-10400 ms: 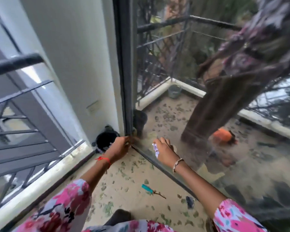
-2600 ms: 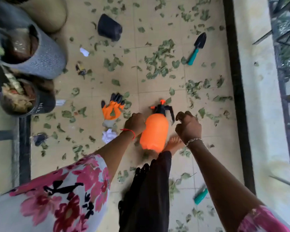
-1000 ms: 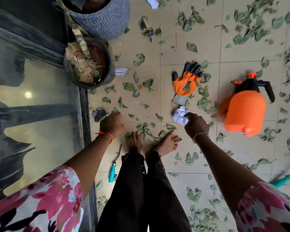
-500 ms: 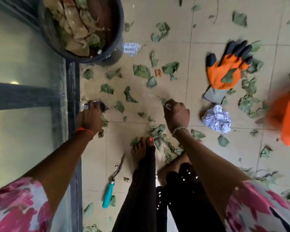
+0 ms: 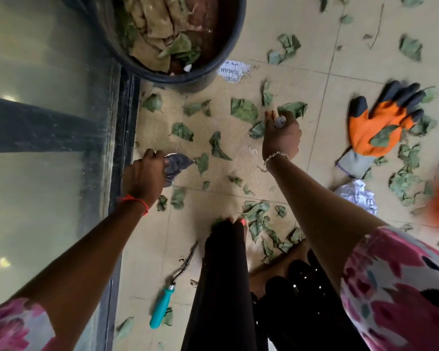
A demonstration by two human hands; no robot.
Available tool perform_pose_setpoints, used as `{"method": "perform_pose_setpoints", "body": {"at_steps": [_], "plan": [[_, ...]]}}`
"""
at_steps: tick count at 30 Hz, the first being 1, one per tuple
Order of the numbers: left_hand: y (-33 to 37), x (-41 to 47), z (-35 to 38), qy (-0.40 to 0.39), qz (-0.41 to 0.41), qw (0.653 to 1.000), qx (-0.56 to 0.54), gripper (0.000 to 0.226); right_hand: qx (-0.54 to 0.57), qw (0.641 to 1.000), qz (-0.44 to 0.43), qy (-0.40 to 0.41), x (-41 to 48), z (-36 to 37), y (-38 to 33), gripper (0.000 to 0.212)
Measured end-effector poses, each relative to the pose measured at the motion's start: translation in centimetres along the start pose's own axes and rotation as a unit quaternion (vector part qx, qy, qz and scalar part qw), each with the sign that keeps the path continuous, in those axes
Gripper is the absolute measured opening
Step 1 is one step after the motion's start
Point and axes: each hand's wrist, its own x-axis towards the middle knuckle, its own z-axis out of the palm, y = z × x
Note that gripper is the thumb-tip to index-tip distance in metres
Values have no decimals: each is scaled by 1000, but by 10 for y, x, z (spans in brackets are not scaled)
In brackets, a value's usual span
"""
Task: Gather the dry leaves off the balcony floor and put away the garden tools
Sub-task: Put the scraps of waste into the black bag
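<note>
While stooped over the balcony floor, left grip clamped on a dark scrap at the floor's left edge, right grip pinching a small grey bit mid-floor, dry leaves strewn across tiles, teal-handled tool beside the feet

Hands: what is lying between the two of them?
Dry leaves lie scattered on the floor between the left hand and the right hand; the head view shows it.

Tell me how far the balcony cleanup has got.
Done: little that shows. In hand: the left hand grips a dark scrap; the right hand pinches a small grey bit. Left: leaves across the tiles, the teal-handled tool and orange glove lying out.
</note>
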Motion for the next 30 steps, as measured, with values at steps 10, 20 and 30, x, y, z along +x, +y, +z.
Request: {"method": "perform_pose_setpoints", "body": {"at_steps": [10, 20, 30], "plan": [[37, -3, -21, 68, -99, 954, -274, 16, 25, 998, 48, -21, -2, -17, -8, 21], [144, 2, -65, -63, -154, 865, -473, 29, 140, 983, 109, 46, -38, -104, 62, 28], [222, 11, -67, -134, -113, 860, -479, 20, -100, 973, 206, 24, -6, -156, 149, 50]]}}
